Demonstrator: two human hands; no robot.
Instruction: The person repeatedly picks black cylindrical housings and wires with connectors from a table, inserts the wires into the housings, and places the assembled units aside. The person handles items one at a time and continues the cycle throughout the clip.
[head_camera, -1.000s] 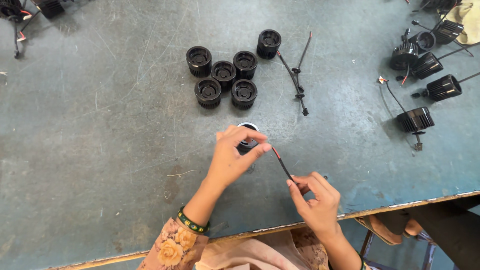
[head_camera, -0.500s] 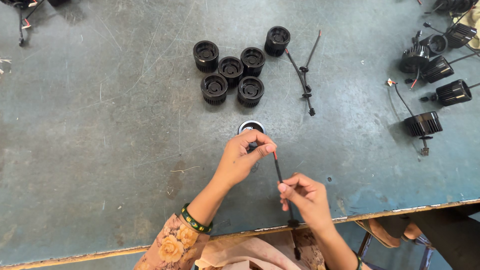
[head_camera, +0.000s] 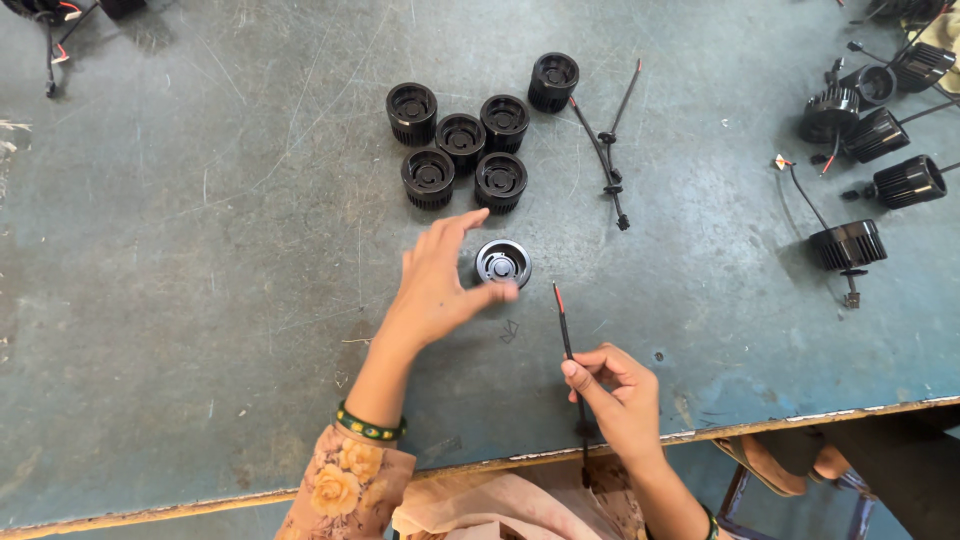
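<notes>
My left hand (head_camera: 437, 283) hovers open over the blue-grey table (head_camera: 200, 250), its thumb and fingers spread just left of a round black housing (head_camera: 503, 263) that lies on the table with its open face up. My right hand (head_camera: 617, 395) is closed on a thin black cable (head_camera: 569, 350) near the table's front edge. The cable points up and away from me, with a red wire tip at its far end, a little right of the housing.
Several ribbed black housings (head_camera: 465, 140) are clustered behind the left hand. A loose black cable (head_camera: 605, 150) lies beside them. Several assembled black lamps with wires (head_camera: 870, 130) lie at the right. More wires (head_camera: 50, 40) sit at the far left corner.
My left hand has let go of the black housing and opened beside it. My right hand has pulled the cable back out toward the table's front edge.
</notes>
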